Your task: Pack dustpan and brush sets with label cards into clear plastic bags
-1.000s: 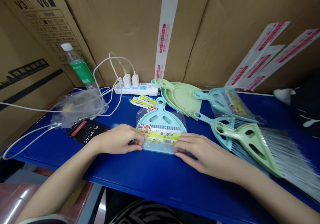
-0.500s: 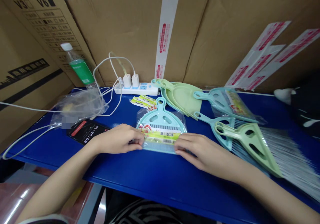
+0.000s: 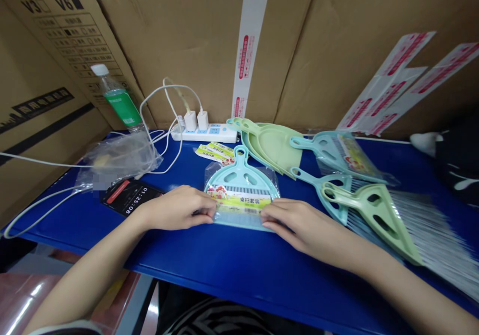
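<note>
A light-blue dustpan and brush set [image 3: 241,175] lies flat in a clear plastic bag [image 3: 276,181], its handle pointing away from me. Across its front, inside the bag, runs a yellow-green printed label [image 3: 239,200]. My left hand [image 3: 183,208] is closed, with thumb and fingers pinching the bag's lower left side. On the lower right side, my right hand [image 3: 290,223] pinches the bag too, its fingers curled over the label's end. The fingertips are partly hidden. Two loose label cards [image 3: 215,151] lie just behind the handle.
Green dustpans [image 3: 277,145] are stacked at the back. To the right lie a bagged blue set [image 3: 337,150], a green brush [image 3: 377,215] and a pile of clear bags [image 3: 437,235]. A phone [image 3: 129,198], power strip [image 3: 220,133], cables and bottle [image 3: 121,103] occupy the left.
</note>
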Tool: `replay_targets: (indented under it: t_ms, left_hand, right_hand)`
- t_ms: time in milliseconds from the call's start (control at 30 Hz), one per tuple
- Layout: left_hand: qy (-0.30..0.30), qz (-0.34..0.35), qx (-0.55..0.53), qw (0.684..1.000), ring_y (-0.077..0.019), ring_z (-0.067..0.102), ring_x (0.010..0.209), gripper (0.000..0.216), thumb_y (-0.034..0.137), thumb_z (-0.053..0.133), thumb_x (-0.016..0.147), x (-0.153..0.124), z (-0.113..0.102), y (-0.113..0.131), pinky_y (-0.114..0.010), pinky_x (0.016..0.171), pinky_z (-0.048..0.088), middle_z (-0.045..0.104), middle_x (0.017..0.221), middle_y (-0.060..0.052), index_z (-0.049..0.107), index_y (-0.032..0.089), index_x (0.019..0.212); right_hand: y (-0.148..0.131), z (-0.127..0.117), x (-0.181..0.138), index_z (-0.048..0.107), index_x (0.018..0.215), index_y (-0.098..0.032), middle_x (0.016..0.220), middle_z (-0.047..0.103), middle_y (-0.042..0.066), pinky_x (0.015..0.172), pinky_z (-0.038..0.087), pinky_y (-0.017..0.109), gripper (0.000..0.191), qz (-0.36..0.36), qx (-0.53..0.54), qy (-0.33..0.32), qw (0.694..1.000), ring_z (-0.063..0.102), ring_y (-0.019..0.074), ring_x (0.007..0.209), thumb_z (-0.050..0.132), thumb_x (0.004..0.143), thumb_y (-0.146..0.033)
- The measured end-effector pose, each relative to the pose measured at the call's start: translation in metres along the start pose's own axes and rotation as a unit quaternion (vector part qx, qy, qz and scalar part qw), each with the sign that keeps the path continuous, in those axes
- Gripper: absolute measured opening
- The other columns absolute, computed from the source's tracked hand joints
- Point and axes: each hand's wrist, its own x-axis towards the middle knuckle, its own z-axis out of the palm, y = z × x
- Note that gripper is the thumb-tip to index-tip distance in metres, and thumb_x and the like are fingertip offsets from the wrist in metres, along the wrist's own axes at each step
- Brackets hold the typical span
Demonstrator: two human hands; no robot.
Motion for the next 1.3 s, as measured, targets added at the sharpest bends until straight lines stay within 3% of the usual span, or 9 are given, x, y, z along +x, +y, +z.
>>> replay_targets:
  t_ms: [700, 1033, 1300]
  left_hand:
    - [0.002, -0.017, 0.011, 1.0, -0.0119, 0.059, 0.066, 0.017, 0.023, 0.046, 0.092, 0.0003, 0.0011, 0.0015, -0.021, 0.061, 0.037, 0.063, 0.073, 0.003, 0.054, 0.02, 0.077]
    - [0.034, -0.003, 0.063, 0.997, -0.0114, 0.057, 0.061, 0.014, 0.015, 0.046, 0.085, -0.001, 0.0046, 0.0059, -0.023, 0.057, 0.035, 0.062, 0.069, 0.003, 0.051, 0.019, 0.073]
    - [0.05, -0.01, 0.059, 0.997, -0.0141, 0.058, 0.07, 0.008, 0.017, 0.048, 0.086, -0.0001, 0.0035, 0.0024, -0.024, 0.062, 0.038, 0.063, 0.082, -0.001, 0.052, 0.018, 0.079]
  right_hand:
    - [0.0005, 0.0022, 0.0, 0.059, 0.084, -0.018, 0.083, 0.065, 0.005, 0.064, 0.047, 0.03, 0.018, -0.005, -0.04, 0.015, 0.999, 0.062, 0.0182, 0.073, 0.044, 0.093, -0.014]
    - [-0.0003, 0.0006, 0.0006, 0.06, 0.086, -0.019, 0.086, 0.065, 0.006, 0.065, 0.049, 0.03, 0.019, 0.01, -0.014, 0.011, 1.0, 0.062, 0.018, 0.074, 0.043, 0.094, -0.014]
    - [0.0008, 0.0024, -0.001, 0.056, 0.108, -0.019, 0.103, 0.069, 0.011, 0.073, 0.052, 0.034, 0.02, 0.045, 0.028, 0.023, 0.998, 0.066, 0.0222, 0.087, 0.045, 0.092, -0.015]
